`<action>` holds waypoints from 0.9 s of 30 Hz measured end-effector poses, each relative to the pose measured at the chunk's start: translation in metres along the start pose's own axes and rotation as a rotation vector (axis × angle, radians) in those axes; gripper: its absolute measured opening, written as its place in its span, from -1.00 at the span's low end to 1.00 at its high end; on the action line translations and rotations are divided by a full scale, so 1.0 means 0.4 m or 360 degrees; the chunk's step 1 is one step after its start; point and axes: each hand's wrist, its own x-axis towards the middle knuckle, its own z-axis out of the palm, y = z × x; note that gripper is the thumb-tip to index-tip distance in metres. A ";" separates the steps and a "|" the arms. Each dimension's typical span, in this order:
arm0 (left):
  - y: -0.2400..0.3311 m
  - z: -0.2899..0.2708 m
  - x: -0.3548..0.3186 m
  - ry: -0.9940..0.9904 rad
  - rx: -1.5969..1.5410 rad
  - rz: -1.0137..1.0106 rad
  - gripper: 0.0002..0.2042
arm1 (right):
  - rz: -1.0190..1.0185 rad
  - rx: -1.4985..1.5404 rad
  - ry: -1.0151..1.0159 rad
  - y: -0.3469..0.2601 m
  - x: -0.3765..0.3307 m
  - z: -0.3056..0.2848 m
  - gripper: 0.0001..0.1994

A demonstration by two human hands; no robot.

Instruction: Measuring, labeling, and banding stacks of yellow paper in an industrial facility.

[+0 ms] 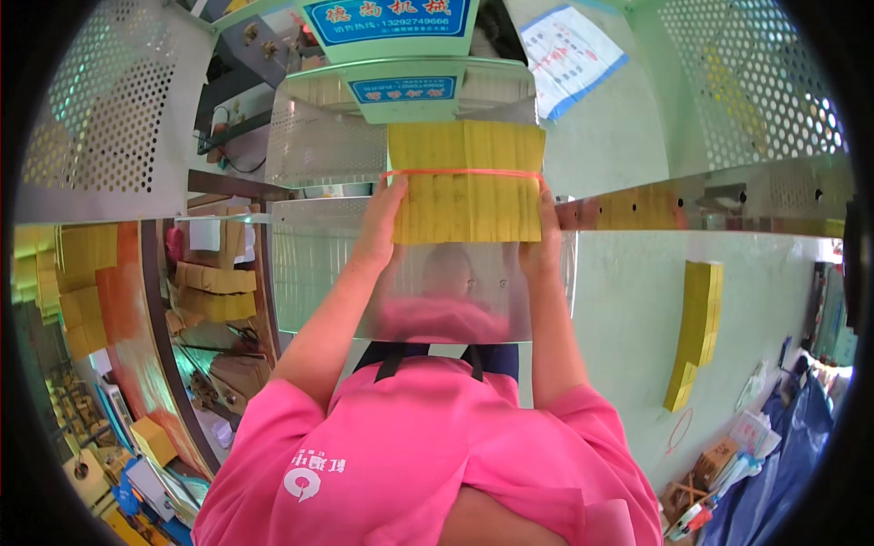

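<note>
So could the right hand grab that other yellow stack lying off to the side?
Probably not right now: the right hand is pressed against the banded yellow bundle, sharing it with the left hand, and the loose yellow stack lies well apart.

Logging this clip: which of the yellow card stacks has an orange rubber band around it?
The yellow stack held between the left hand and right hand; the curved stack on the right has no band.

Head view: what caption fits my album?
Both hands hold a banded yellow paper stack against a metal machine.
</note>
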 end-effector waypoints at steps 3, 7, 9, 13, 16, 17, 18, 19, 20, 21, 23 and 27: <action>0.016 -0.007 0.003 -0.0145 0.0058 -0.0023 -0.47 | -0.0055 -0.0013 0.0017 -0.008 -0.007 0.025 -0.41; 0.035 0.035 -0.002 -0.0117 0.0036 -0.0065 -0.45 | 0.0031 -0.0095 0.0124 -0.010 -0.008 0.016 -0.40; 0.028 0.031 0.006 -0.0110 0.0005 -0.0060 -0.43 | 0.0040 -0.0056 0.0120 -0.022 -0.015 0.037 -0.39; 0.011 0.035 0.016 -0.0204 -0.0025 -0.0081 -0.42 | 0.0005 -0.0039 0.0105 -0.013 -0.018 0.019 -0.37; 0.006 0.038 0.036 -0.0108 0.0072 -0.0120 -0.41 | -0.0042 -0.0184 0.0094 -0.008 -0.017 0.007 -0.35; 0.009 0.038 0.036 -0.0124 0.0066 -0.0120 -0.41 | -0.0043 -0.0108 0.0085 -0.012 -0.020 0.024 -0.33; 0.013 0.039 0.036 -0.0140 0.0061 -0.0120 -0.41 | -0.0045 -0.0032 0.0075 -0.017 -0.021 0.035 -0.31; 0.012 0.036 0.037 -0.0145 0.0068 -0.0112 -0.41 | -0.0053 -0.0026 0.0071 -0.015 -0.019 0.028 -0.31; 0.005 0.030 0.040 -0.0109 0.0112 -0.0122 -0.41 | -0.0054 0.0003 0.0065 -0.004 -0.014 0.014 -0.36; 0.001 0.025 0.040 -0.0071 0.0156 -0.0130 -0.41 | -0.0054 0.0033 0.0058 0.005 -0.010 0.003 -0.41; 0.005 0.016 0.037 -0.0070 0.0158 -0.0057 -0.44 | -0.0090 0.0005 0.0053 0.020 0.002 -0.006 -0.40; 0.015 0.038 -0.026 0.0013 0.0311 0.0042 -0.48 | -0.0059 -0.0053 0.0089 0.017 0.000 -0.014 -0.40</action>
